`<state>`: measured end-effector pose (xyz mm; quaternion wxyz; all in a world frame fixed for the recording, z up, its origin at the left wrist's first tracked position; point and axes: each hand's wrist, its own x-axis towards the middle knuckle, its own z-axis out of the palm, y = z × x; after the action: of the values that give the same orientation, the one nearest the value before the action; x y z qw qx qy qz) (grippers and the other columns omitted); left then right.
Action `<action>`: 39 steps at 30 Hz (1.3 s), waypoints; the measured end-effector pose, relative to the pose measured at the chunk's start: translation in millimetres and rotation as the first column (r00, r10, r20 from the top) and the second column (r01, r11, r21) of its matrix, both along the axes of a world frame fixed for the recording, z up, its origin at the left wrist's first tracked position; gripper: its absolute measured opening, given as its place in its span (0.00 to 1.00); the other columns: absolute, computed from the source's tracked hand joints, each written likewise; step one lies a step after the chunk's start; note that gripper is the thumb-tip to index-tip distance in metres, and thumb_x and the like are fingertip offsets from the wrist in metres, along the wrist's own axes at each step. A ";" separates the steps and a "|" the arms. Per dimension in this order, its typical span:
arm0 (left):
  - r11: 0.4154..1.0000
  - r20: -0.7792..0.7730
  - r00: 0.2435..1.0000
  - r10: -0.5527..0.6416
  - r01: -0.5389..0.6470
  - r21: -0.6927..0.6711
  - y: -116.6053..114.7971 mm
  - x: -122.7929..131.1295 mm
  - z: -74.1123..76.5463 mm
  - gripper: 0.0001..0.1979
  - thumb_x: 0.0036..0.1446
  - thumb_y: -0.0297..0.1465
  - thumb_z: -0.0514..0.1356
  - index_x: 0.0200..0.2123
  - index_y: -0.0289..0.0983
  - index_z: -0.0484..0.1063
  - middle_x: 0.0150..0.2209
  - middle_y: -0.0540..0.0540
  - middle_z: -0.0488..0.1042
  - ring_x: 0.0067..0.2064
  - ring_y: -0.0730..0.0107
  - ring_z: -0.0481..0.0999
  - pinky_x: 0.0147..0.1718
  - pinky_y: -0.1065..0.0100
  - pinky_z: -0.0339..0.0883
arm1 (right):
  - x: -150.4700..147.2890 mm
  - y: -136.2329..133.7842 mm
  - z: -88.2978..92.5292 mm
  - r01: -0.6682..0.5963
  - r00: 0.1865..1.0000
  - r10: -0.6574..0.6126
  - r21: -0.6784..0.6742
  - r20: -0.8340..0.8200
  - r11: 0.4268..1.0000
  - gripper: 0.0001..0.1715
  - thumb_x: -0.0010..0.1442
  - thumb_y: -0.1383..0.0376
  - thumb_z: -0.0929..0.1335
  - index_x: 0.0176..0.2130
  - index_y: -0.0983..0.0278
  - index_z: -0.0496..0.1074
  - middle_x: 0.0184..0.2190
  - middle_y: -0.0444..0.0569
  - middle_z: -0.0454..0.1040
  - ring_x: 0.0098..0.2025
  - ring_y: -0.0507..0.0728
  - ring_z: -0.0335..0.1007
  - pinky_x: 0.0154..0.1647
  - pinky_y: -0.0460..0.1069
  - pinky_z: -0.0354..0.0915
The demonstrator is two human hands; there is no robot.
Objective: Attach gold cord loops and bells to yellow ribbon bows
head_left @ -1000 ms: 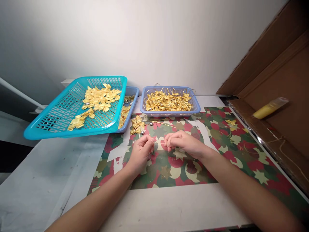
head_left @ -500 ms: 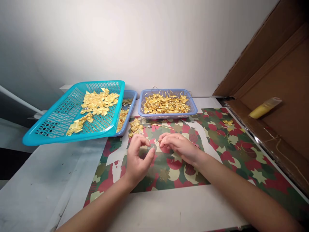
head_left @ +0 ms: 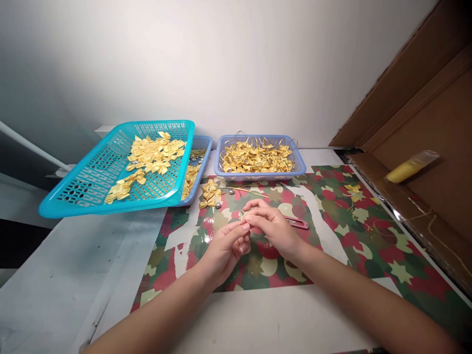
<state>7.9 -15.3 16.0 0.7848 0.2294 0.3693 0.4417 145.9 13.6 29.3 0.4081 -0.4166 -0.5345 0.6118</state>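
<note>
My left hand and my right hand meet fingertip to fingertip over the patterned sheet. Both are closed in a pinch. A thin gold wire pokes up a little where the fingertips join; most of it is hidden by the fingers. Just beyond my hands lies a small pile of gold ribbon bows, with small silver bells at its edge. Thin gold ties lie to the right of the pile. Beside my right hand is a pink-handled tool, partly covered by that hand.
A turquoise basket of gold bows rests tilted over a blue basket at the left. Another blue basket, full of bows with gold loops, stands against the wall. A yellow-filled tube lies by the cardboard at the right.
My left hand has moved right and closed, its fingertips now meeting those of my right hand. The thin loop between the hands is now mostly covered. More of the pink-handled tool shows.
</note>
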 end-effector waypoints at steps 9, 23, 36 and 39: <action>1.000 0.004 1.000 -0.022 0.022 0.002 -0.5 -0.1 -6.1 0.10 0.49 0.32 0.67 0.27 0.33 0.70 0.21 0.55 0.61 0.20 0.83 0.56 0.20 0.78 0.54 | 0.5 -1.1 -2.5 -0.019 1.000 0.019 -0.001 0.022 1.000 0.11 0.54 0.62 0.67 0.23 0.64 0.74 0.39 0.48 0.64 0.44 0.56 0.66 0.46 0.51 0.65; 0.982 -0.085 0.980 0.181 -0.174 0.077 10.5 -6.2 -8.0 0.15 0.40 0.38 0.73 0.28 0.33 0.79 0.25 0.50 0.71 0.27 0.79 0.67 0.28 0.77 0.65 | 0.2 -1.5 6.7 -0.086 0.988 0.097 -0.086 0.124 0.993 0.11 0.52 0.66 0.66 0.22 0.64 0.75 0.44 0.47 0.61 0.43 0.53 0.65 0.45 0.47 0.64; 0.967 -0.082 0.967 0.243 -0.235 0.095 18.1 -10.1 -7.2 0.16 0.39 0.37 0.74 0.28 0.32 0.77 0.27 0.51 0.72 0.19 0.88 0.55 0.18 0.81 0.54 | 3.2 -0.7 5.4 -0.120 0.973 0.131 -0.067 0.192 0.990 0.12 0.52 0.68 0.65 0.20 0.64 0.72 0.45 0.49 0.63 0.46 0.56 0.65 0.41 0.49 0.64; 0.961 -0.094 0.960 0.264 -0.254 0.105 18.9 -10.3 -5.6 0.16 0.39 0.37 0.74 0.27 0.32 0.77 0.26 0.51 0.72 0.19 0.88 0.56 0.17 0.81 0.53 | 7.7 0.1 10.5 -0.127 0.934 0.069 0.145 0.352 0.981 0.12 0.54 0.69 0.65 0.21 0.64 0.71 0.46 0.50 0.63 0.50 0.59 0.63 0.45 0.53 0.63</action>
<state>-2.3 3.6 10.4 0.6878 0.2385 0.4169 0.5443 153.5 13.7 39.8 0.3102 -0.4548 -0.6667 0.5024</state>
